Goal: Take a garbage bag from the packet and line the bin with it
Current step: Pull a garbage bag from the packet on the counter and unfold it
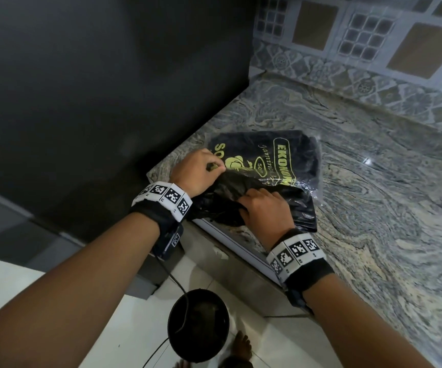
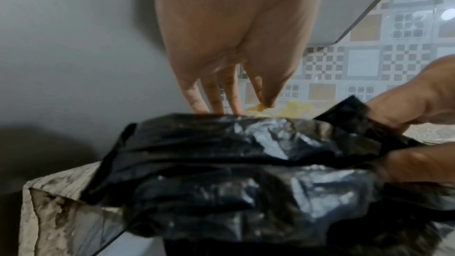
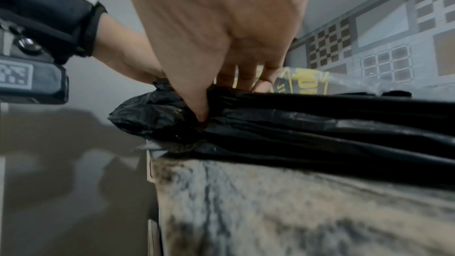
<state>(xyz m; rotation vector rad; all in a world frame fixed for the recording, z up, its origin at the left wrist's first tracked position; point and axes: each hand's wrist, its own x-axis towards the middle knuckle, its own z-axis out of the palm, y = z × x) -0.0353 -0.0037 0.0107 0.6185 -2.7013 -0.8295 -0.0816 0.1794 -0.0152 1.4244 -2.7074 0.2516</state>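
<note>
A packet [image 1: 262, 155] of black garbage bags, clear film with yellow print, lies on the marble counter [image 1: 387, 221] near its left corner. My left hand [image 1: 216, 167] pinches the packet's near edge, thumb against forefinger [image 2: 263, 102]. A crumpled black garbage bag [image 1: 222, 200] bulges from the packet's mouth over the counter edge. My right hand [image 1: 246, 205] grips this garbage bag [image 3: 295, 124], its thumb [image 3: 199, 112] dug into the folds and its fingers on the far side. The round black bin [image 1: 198, 322] stands on the white floor below the counter.
A dark panel [image 1: 81, 102] rises just left of the counter corner. A patterned tile backsplash [image 1: 374, 49] runs behind. A thin black cable [image 1: 185, 309] hangs from my left wrist across the bin. A bare foot [image 1: 241, 346] stands beside the bin.
</note>
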